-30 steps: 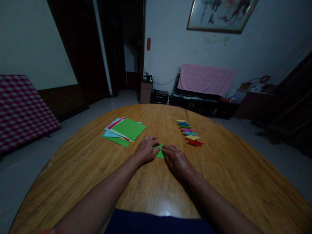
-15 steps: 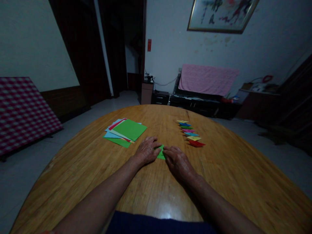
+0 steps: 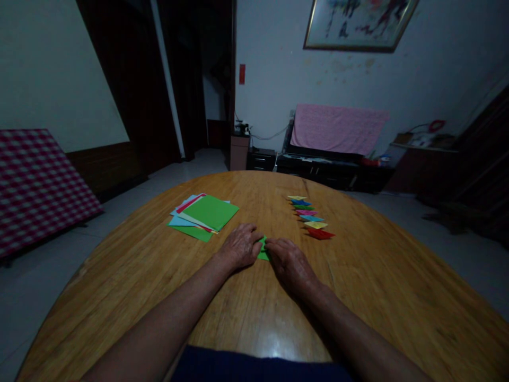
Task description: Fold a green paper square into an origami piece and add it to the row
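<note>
On the wooden worktop, near and to the right of the paper stack, lay a folded green paper. The left hand, closer to the stack, touched its left side; the right hand touched its right. Whether either grip pinched or merely pressed, I could not tell. Well right of the stack, seven boat-like folded papers formed a row.

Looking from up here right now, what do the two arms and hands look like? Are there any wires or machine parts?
They're human, without visible cables or mechanical parts. The left hand and right hand wear no gloves; the left forearm and right forearm show no sleeves or watch. Dark blue cloth, probably clothing, shows between them. It's too dim to rule out rings.
</note>
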A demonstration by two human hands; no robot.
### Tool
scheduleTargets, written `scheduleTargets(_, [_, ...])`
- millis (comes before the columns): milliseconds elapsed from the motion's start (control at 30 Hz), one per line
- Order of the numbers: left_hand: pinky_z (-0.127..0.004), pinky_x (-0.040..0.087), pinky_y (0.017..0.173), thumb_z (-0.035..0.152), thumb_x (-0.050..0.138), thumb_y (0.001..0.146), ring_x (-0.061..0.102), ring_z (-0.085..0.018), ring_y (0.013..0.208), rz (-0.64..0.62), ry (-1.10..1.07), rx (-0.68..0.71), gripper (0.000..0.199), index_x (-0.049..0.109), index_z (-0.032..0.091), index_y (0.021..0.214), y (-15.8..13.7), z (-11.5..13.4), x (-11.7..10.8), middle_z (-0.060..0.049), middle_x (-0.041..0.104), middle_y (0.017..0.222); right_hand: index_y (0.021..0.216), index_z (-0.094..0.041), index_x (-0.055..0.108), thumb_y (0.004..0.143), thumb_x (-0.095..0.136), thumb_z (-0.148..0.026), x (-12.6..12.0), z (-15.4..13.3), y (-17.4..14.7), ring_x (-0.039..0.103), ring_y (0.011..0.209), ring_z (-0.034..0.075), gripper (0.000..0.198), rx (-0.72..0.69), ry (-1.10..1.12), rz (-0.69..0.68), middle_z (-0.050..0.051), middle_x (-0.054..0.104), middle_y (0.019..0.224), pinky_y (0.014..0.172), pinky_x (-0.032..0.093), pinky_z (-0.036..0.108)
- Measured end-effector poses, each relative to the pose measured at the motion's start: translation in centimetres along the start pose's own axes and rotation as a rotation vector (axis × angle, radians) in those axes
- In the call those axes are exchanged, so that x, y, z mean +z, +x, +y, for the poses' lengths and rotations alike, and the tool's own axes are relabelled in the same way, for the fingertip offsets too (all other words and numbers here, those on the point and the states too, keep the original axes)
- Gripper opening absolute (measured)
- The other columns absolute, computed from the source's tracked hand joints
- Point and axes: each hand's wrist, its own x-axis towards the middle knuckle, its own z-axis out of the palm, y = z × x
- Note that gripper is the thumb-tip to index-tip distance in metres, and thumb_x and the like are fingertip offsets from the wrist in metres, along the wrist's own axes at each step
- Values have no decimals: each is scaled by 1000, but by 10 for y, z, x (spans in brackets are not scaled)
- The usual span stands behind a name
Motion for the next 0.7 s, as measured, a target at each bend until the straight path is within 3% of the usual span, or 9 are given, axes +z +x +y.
scheduleTargets(167, [-38,43,95,25,42,89,54,-23,105,-19,-8,9,28,68,17,97,1,2,-3,-11,61,110,105,-20,63,90,43,-14,0,-1,-1,57,96,20,26,14,8,-3,8,67,108,85,44,35])
scheduleTargets(367, [-38,38,102,27,48,86,49,-24,116,55,-83,-50,31,67,17,109,1,-8,8,-11,58,122,99,-19,65,88,44,-12,0,-1,1,57,93,20,25,41,-28,-34,8,67,103,85,44,34])
scheduleTargets(567, [-36,42,94,24,46,86,56,-22,100,14,-118,-102,26,71,16,94,15,-8,9,-9,64,101,95,-17,65,86,44,-10,0,-1,1,57,92,20,24,49,-36,-25,8,68,100,84,44,33])
scheduleTargets(700, [-38,40,96,24,47,86,53,-23,103,9,-77,-104,26,70,17,96,16,-3,9,-10,61,104,96,-17,66,85,45,-9,-1,-4,0,57,93,20,25,50,-25,-21,8,68,100,85,43,33])
